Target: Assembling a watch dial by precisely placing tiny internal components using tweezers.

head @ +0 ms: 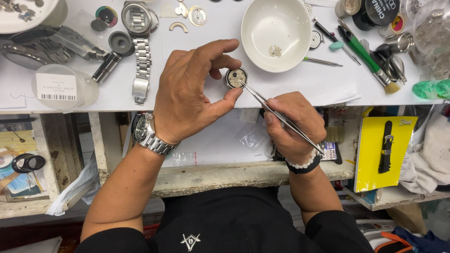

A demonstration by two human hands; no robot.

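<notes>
A small round watch movement (236,78) rests on the white worktop (300,89), steadied between the thumb and fingers of my left hand (192,89). That wrist wears a steel wristwatch (146,133). My right hand (293,124) grips metal tweezers (276,112) whose tips touch the top of the movement. A beaded bracelet circles my right wrist.
A white bowl (275,33) holding a small gear stands just behind the movement. A steel watch with bracelet (139,44) lies at the left, a clear plastic lid (63,86) beside it. Green-handled brush (368,58), pens and tins crowd the right. A yellow strap package (384,152) hangs below.
</notes>
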